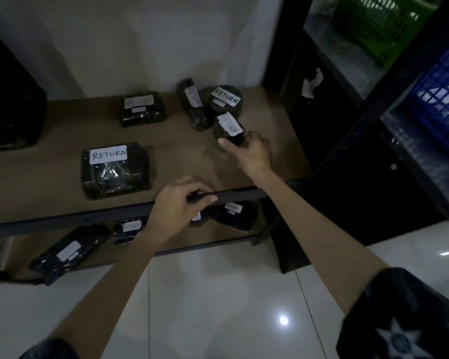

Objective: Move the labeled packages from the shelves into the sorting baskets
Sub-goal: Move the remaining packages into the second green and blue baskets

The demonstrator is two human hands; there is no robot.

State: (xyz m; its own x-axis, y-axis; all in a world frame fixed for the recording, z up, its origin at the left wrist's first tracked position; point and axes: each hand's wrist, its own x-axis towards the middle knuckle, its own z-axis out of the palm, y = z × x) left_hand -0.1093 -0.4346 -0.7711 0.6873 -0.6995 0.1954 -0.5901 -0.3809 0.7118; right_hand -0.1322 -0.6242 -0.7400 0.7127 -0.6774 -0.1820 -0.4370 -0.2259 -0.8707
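Observation:
Several black-wrapped packages with white labels lie on the brown shelf (182,156). My right hand (249,154) grips a small round package (227,129) at the shelf's right side. Behind it sit a round package marked RETURN (224,99) and a long package (192,104). A large box marked RETURN (114,169) lies at the front left, a flat package (140,108) at the back. My left hand (179,206) holds the shelf's black front rail (88,216). A green basket (379,24) and a blue basket (441,99) stand on the rack at the right.
More labeled packages (68,251) lie on the lower shelf. A black upright post (389,104) of the right rack stands between the shelf and the baskets. A dark object (11,99) sits at the far left. White tiled floor (218,307) lies below.

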